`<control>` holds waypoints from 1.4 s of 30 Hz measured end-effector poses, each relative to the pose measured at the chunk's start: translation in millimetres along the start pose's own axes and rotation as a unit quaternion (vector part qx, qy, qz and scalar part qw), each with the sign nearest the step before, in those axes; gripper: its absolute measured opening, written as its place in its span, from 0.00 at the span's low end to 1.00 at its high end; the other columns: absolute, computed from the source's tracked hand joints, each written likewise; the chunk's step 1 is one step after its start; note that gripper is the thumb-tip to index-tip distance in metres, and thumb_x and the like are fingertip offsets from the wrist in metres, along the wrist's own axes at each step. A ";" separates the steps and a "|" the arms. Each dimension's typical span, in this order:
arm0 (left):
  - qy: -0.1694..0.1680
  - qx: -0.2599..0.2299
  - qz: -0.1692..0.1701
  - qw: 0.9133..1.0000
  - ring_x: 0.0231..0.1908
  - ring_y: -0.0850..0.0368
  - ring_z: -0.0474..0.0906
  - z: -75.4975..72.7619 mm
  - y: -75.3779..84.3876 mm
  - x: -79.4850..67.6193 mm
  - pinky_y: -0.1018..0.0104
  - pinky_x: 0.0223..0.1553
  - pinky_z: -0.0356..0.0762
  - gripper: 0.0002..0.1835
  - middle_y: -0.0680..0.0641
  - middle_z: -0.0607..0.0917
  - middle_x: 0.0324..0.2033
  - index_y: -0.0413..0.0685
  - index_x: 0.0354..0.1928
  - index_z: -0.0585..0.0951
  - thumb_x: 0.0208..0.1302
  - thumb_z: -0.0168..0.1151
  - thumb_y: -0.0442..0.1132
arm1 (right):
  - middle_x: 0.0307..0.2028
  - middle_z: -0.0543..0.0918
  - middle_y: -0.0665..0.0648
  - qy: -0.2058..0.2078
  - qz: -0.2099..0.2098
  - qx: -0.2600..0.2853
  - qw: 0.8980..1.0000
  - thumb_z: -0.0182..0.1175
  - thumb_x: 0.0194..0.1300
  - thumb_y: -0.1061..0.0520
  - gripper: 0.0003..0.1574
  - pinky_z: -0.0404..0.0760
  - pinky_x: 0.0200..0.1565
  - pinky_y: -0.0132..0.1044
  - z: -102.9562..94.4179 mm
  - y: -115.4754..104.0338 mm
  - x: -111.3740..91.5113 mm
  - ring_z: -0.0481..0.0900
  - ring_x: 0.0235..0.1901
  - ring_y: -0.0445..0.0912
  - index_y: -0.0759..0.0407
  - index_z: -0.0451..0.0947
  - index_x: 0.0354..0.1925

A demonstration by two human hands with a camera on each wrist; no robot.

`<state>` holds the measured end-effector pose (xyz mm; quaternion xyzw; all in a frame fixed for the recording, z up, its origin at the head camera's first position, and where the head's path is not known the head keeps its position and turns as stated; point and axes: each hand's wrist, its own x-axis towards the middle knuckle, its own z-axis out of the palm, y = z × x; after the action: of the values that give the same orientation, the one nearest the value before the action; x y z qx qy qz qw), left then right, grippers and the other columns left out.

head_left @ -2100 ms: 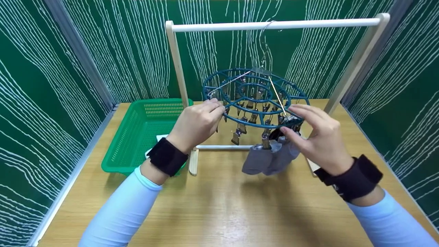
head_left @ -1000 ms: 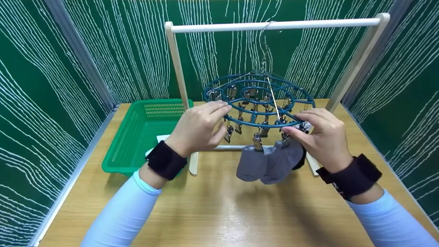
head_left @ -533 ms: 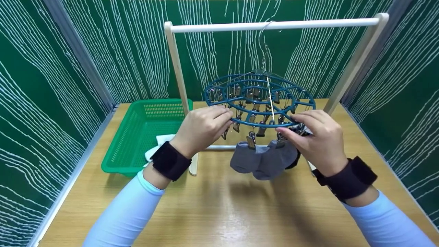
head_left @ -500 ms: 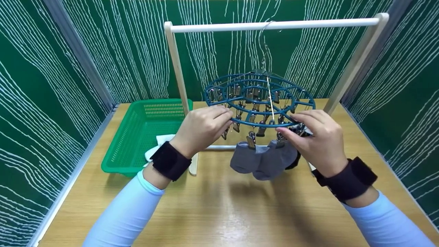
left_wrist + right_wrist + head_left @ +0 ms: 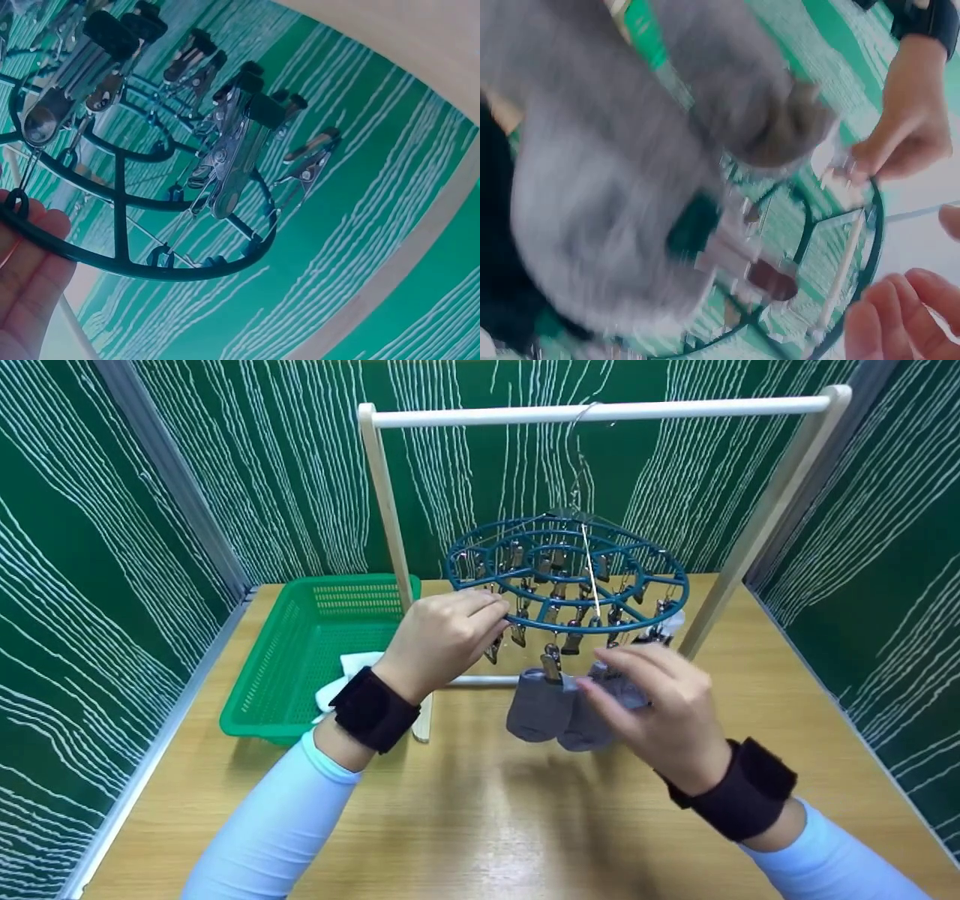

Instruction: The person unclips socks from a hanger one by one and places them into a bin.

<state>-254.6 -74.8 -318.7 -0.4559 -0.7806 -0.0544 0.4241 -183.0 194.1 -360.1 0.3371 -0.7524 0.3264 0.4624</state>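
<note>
My left hand [image 5: 450, 637] pinches the near left rim of a round teal clip hanger [image 5: 555, 628], which hangs by its hook. In the left wrist view the fingers [image 5: 37, 292] lie on the rim under a metal clip. My right hand [image 5: 667, 709] is off the rim, thumb and fingers apart, beside a pair of grey socks [image 5: 536, 709] that hang from metal clips [image 5: 551, 666]. In the blurred right wrist view, its fingers [image 5: 900, 315] hold nothing; a clip [image 5: 772, 279] bites a grey sock [image 5: 607, 240], and a black cloth piece [image 5: 502, 240] hangs beside it.
A wooden rack with a white top bar [image 5: 480, 417] carries the hanger. At the left stands a green basket [image 5: 255, 690] with white cloth [image 5: 360, 664] inside. Something white [image 5: 673, 624] hangs at the hanger's right. Green walls surround the table [image 5: 480, 825].
The hanger was turned, shifting the grey socks leftward, and its tilt eased. My left hand let go and regripped the rim. My right hand has since released the rim and dropped towards the socks.
</note>
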 end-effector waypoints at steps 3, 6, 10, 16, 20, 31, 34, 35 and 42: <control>0.000 -0.002 -0.004 1.000 0.45 0.49 0.94 0.3 -0.3 -0.4 0.58 0.50 0.93 0.08 0.43 0.95 0.42 0.38 0.47 0.92 0.74 0.71 0.35 | 0.39 0.93 0.65 -0.045 0.013 -0.010 0.999 0.77 0.69 0.51 0.21 0.89 0.49 0.28 4.1 -4.0 -3.4 0.91 0.35 0.56 0.69 0.89 0.47; -0.004 -0.001 -0.008 1.000 0.45 0.49 0.94 0.1 -0.4 -0.7 0.58 0.50 0.93 0.08 0.42 0.95 0.43 0.38 0.47 0.91 0.74 0.71 0.36 | 0.42 0.93 0.65 -0.085 0.033 -0.022 0.996 0.82 0.59 0.60 0.25 0.93 0.45 0.43 9.3 -5.3 -4.6 0.93 0.39 0.56 0.70 0.87 0.51; -0.009 -0.004 -0.011 1.000 0.46 0.48 0.94 -0.1 0.0 -0.8 0.58 0.50 0.92 0.09 0.42 0.95 0.43 0.38 0.48 0.91 0.75 0.71 0.36 | 0.46 0.93 0.67 -0.125 0.077 -0.019 0.989 0.83 0.58 0.62 0.29 0.93 0.47 0.51 18.0 -4.5 -3.9 0.94 0.44 0.57 0.72 0.85 0.54; -0.004 -0.011 -0.011 1.000 0.46 0.48 0.94 -0.4 0.7 -0.4 0.57 0.51 0.92 0.09 0.41 0.95 0.44 0.38 0.48 0.91 0.75 0.70 0.36 | 0.47 0.92 0.69 -0.158 0.150 0.009 0.976 0.80 0.64 0.59 0.30 0.93 0.48 0.54 31.4 -1.3 0.5 0.93 0.45 0.59 0.73 0.83 0.58; 0.004 -0.006 -0.005 1.000 0.47 0.48 0.94 0.3 0.9 -1.2 0.57 0.52 0.92 0.09 0.42 0.95 0.43 0.38 0.48 0.91 0.75 0.70 0.37 | 0.44 0.93 0.67 -0.163 0.189 0.031 0.968 0.78 0.67 0.59 0.26 0.94 0.43 0.52 37.4 1.7 5.1 0.94 0.41 0.57 0.73 0.85 0.57; 0.000 -0.019 -0.015 1.000 0.48 0.48 0.94 4.1 1.0 -4.0 0.57 0.54 0.91 0.09 0.41 0.95 0.44 0.37 0.48 0.91 0.74 0.71 0.35 | 0.41 0.94 0.64 -0.181 0.264 0.073 0.945 0.73 0.72 0.60 0.15 0.94 0.41 0.49 40.4 5.2 15.9 0.93 0.37 0.52 0.70 0.90 0.52; 0.000 -0.027 -0.024 0.999 0.49 0.47 0.94 5.8 1.4 -5.6 0.57 0.55 0.91 0.09 0.41 0.95 0.45 0.37 0.49 0.91 0.74 0.71 0.35 | 0.41 0.94 0.64 -0.187 0.268 0.076 0.942 0.73 0.71 0.61 0.14 0.94 0.40 0.44 39.9 5.5 17.1 0.93 0.36 0.51 0.70 0.90 0.51; 0.001 -0.029 -0.028 0.999 0.50 0.47 0.93 6.2 1.7 -6.2 0.56 0.56 0.91 0.09 0.41 0.95 0.46 0.37 0.49 0.91 0.74 0.71 0.35 | 0.41 0.94 0.63 -0.188 0.270 0.078 0.941 0.73 0.71 0.61 0.14 0.93 0.40 0.41 39.8 5.7 17.3 0.93 0.36 0.51 0.69 0.90 0.50; 0.027 -0.040 -0.048 0.998 0.54 0.46 0.92 7.0 5.5 -10.9 0.54 0.60 0.89 0.12 0.40 0.94 0.49 0.37 0.52 0.91 0.73 0.73 0.36 | 0.41 0.94 0.64 -0.188 0.268 0.077 0.942 0.74 0.71 0.61 0.13 0.94 0.41 0.47 40.3 5.8 18.1 0.93 0.36 0.52 0.70 0.90 0.48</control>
<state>-252.3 -75.6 -332.6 -0.4330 -0.7868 -0.1179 0.4238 -213.1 161.3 -359.1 0.2126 -0.8607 0.4261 0.1802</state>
